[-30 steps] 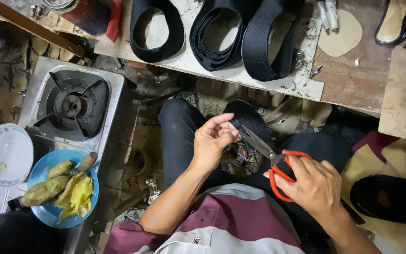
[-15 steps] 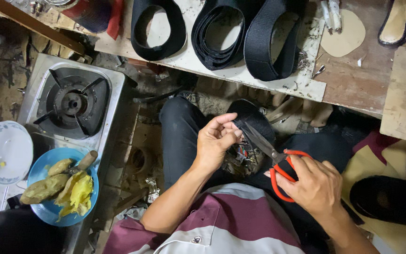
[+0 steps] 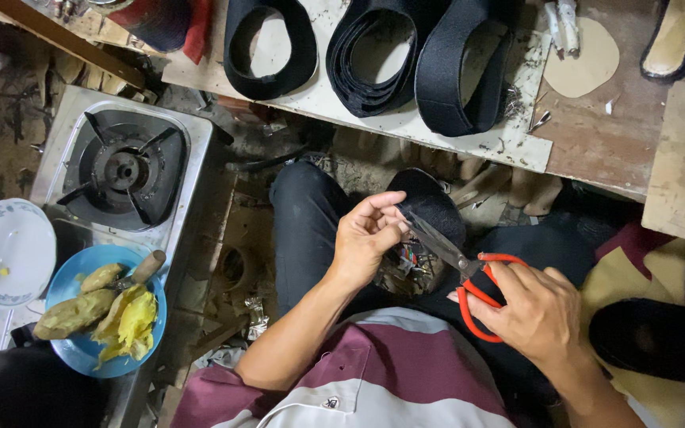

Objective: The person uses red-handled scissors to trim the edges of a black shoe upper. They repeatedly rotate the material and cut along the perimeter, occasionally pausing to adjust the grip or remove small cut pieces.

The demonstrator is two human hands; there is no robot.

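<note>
Peeled yellow fruit and a wooden-handled tool are held in a blue bowl (image 3: 81, 349) at the stove's near edge; a white plate (image 3: 8, 252) beside it is nearly bare. A small black piece (image 3: 430, 202) is pinched over the lap by the left hand (image 3: 366, 234), fingers closed on its edge. Red-handled scissors (image 3: 469, 273) are gripped by the right hand (image 3: 537, 313), fingers through the loops, blades at the piece. 3 black strap rolls (image 3: 374, 55) are crowded along the desk (image 3: 517, 147) edge; little open room is left between knees and stove (image 3: 124, 170).
</note>
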